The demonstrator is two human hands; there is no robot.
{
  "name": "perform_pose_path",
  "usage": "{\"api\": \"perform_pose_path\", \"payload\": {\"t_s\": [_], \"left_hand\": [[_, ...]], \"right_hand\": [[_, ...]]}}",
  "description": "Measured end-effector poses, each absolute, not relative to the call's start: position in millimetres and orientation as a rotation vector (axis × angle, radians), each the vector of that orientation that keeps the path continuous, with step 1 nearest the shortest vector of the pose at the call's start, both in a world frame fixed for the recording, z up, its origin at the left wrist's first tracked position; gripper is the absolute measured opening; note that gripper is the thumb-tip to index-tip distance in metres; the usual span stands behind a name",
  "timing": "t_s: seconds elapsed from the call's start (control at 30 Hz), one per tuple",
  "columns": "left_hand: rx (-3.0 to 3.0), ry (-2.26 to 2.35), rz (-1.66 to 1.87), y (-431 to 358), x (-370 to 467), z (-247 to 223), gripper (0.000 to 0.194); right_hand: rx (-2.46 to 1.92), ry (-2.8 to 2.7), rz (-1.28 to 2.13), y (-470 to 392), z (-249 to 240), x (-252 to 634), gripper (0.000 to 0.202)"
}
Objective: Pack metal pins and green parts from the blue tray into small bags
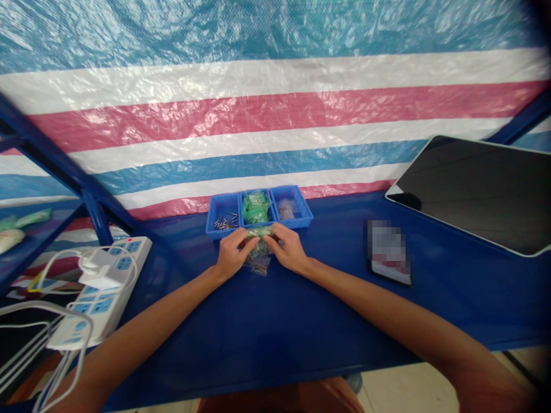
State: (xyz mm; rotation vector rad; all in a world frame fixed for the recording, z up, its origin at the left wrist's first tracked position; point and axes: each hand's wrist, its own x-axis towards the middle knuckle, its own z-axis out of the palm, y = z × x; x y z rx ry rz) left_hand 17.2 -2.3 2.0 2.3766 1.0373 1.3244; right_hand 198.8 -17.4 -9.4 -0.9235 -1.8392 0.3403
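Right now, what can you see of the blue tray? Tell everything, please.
The blue tray looks plastic, with three open compartments in a row: slim metallic pieces in the left, green packets in the middle, clear plastic in the right. It sits upright on the blue table, near the striped sheet. Both hands hide part of its near edge; contact is unclear.

Light moderate and diffuse; source out of view. Crinkled glare over striped sheet (275, 109) behind table (258, 344); tabletop darker, faint sheen. Dim reflections in black screen (477, 195), back right corner; frame darkens beyond it. Wide-angle stretch toward table's left and right edges. Phone (390, 252) pixelated. Plastic bag (258, 265) near back edge glints, contents soft
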Motion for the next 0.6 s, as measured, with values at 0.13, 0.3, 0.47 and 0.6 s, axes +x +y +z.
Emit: {"api": "perform_pose_path", "payload": {"t_s": [0.13, 0.3, 0.47, 0.6], "left_hand": [[2.397, 1.047, 1.274, -2.9, 17.0, 1.9, 0.028], [2.420, 1.024, 1.262, -1.5, 17.3, 1.4, 0.028], [2.419, 1.035, 1.277, -1.2, 17.9, 1.5, 0.026], [2.412, 1.040, 1.305, -3.2, 17.8, 1.5, 0.026]], "right_hand": [[-0.905, -1.857, 0.358, -17.0, -11.7, 200.2, 0.024], [-0.869, -1.868, 0.393, -18.2, -12.0, 201.3, 0.023], [-0.902, -1.839, 0.370, -18.3, -9.8, 200.5, 0.025], [-0.926, -1.833, 0.341, -17.6, -9.5, 199.3, 0.026]]}}
